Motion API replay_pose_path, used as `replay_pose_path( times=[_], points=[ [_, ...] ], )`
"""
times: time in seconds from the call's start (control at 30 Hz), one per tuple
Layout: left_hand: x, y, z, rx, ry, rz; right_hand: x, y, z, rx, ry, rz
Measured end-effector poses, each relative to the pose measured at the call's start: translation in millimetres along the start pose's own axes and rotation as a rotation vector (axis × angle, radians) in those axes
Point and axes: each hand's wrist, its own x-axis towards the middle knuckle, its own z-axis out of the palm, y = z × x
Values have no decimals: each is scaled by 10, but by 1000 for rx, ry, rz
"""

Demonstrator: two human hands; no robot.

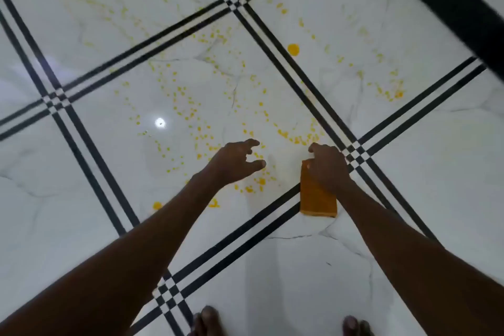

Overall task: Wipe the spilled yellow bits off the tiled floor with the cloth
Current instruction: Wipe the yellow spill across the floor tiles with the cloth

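Note:
Yellow bits (188, 112) lie scattered across the glossy white marble tiles (409, 185), thickest on the central tile, with a bigger round blob (293, 49) farther off. A folded orange cloth (316, 199) hangs flat below my right hand (328, 168), which grips its upper end. My left hand (236, 162) hovers beside it to the left with fingers spread and curled, holding nothing. Both arms reach forward over the floor.
Double black inlay lines (272, 63) cross the floor in a diamond grid. A broad dark band (450, 3) runs along the upper right. Toes of my bare feet (207, 320) show at the bottom edge. A ceiling light's reflection (160, 122) glares on the central tile.

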Motion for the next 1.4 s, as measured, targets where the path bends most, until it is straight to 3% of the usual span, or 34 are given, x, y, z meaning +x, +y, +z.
replay_pose_path(
  times=[0.13,0.33,0.43,0.7,0.83,0.93,1.03,1.1,1.23,1.33,1.4],
  points=[
    [199,-167,69,43,-21,52,27,78,131,-100,85,9],
    [329,-241,141,47,-152,167,87,31,-261,228,-149,-55],
    [361,-175,104,-38,-170,233,87,-223,-494,361,-151,-154],
    [202,52,-335,-79,205,269,30,-792,-823,625,-1,-284],
    [-28,157,-745,54,275,298,-22,-934,-910,445,-94,-345],
    [-190,206,-1020,153,319,340,-83,-1073,-961,347,53,-364],
    [-295,179,-1289,116,380,335,-168,-1231,-1088,448,285,-419],
    [-357,112,-1399,87,406,318,-213,-1345,-1137,461,323,-448],
    [-543,-198,-1222,70,335,218,-322,-1504,-792,242,206,-429],
    [-629,-743,-813,173,183,113,-459,-1586,-26,51,-88,-395],
    [-656,-1166,-715,234,132,-12,-467,-1629,455,11,6,-485]
  ],
)
